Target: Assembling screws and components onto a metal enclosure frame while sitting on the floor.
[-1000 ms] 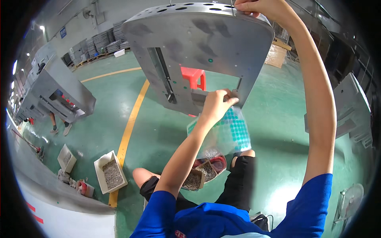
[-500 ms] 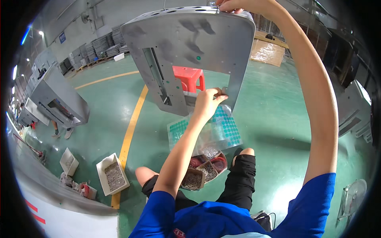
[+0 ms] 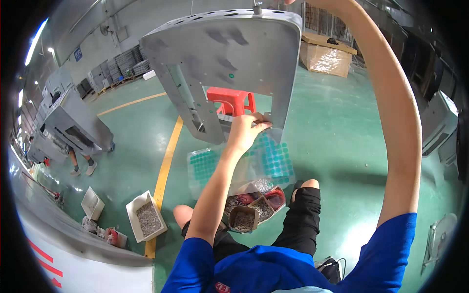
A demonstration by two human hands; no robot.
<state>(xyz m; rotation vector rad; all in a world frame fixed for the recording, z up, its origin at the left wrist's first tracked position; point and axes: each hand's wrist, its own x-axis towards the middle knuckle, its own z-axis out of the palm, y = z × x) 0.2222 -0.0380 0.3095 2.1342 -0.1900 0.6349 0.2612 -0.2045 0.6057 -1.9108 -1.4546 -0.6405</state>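
A grey sheet-metal housing (image 3: pixel 254 53) with cut-outs and round holes along its top hangs in front of me, slightly tilted. My left hand (image 3: pixel 248 129) reaches to its lower edge, thumb and fingers pinched on the metal beside the large cut-out. Any small piece between the fingertips is hidden. My right hand (image 3: pixel 291 2) is raised at the upper edge of view, to the right of the metal hook (image 3: pixel 257 7) on the housing's top. Most of that hand is cut off, so its grip does not show.
Sheets of green round stickers (image 3: pixel 277 158) lie below the housing, above divided boxes of small hardware (image 3: pixel 263 209) between my legs. A red stool (image 3: pixel 234 99) stands behind the housing. At left are a white bin of small parts (image 3: pixel 148 217) and another grey housing (image 3: pixel 78 124).
My right hand has moved off the top of the housing, up and to the right. The housing sits slightly farther left in view, with my left hand still at its lower edge.
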